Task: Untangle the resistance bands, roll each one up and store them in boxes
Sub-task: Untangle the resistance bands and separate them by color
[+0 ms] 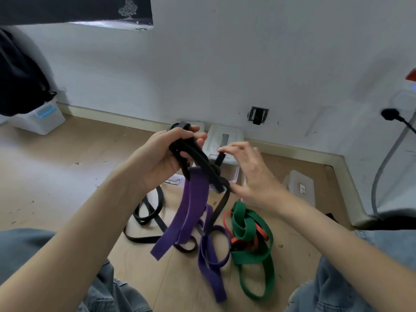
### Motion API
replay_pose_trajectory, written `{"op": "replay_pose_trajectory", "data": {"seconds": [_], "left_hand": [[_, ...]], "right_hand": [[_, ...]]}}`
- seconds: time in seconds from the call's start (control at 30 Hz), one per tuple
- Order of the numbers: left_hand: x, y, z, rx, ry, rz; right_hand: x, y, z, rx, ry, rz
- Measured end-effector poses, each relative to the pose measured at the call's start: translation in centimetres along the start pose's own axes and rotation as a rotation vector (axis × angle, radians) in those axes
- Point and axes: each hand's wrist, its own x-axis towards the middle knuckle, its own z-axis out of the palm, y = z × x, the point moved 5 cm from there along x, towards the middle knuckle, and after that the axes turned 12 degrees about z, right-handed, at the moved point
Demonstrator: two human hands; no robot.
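Denim knees (337,296) frame the floor (56,176), where green band (247,221), red band (261,233) and more purple loops lie knotted together. Above them, the left hand (166,158) grips a bunched black band (198,158) with a purple band (191,210) hanging through it; the right hand (249,174) pinches a black end at the knot. Untangling is underway, I judge; next, work that end free. Clear boxes (222,140) wait by the wall.

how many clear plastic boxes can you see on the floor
4, possibly more hidden: one far left under a dark bag, one by the wall behind the hands, one open below it, one right of the right hand.
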Motion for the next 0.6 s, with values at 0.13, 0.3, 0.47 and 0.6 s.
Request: {"op": "replay_pose_trajectory", "data": {"seconds": [0.13,0.3,0.47,0.6], "left_hand": [[0.0,0.2,0.2,-0.005,-0.010,0.044],[0.5,0.9,-0.4,-0.007,-0.044,0.092],[0.8,-0.2,-1.8,0.156,0.005,0.046],[0.7,-0.7,-2.9,0.322,-0.007,-0.069]], "right_hand": [[-0.3,-1.3,0.1,0.097,-0.103,-0.081],[-0.8,-1.6,-0.4,0.526,-0.239,0.026],[0.4,0.4,-2.4,0.983,-0.131,0.290],[0.7,1.3,-3.2,1.352,-0.071,0.412]]}}
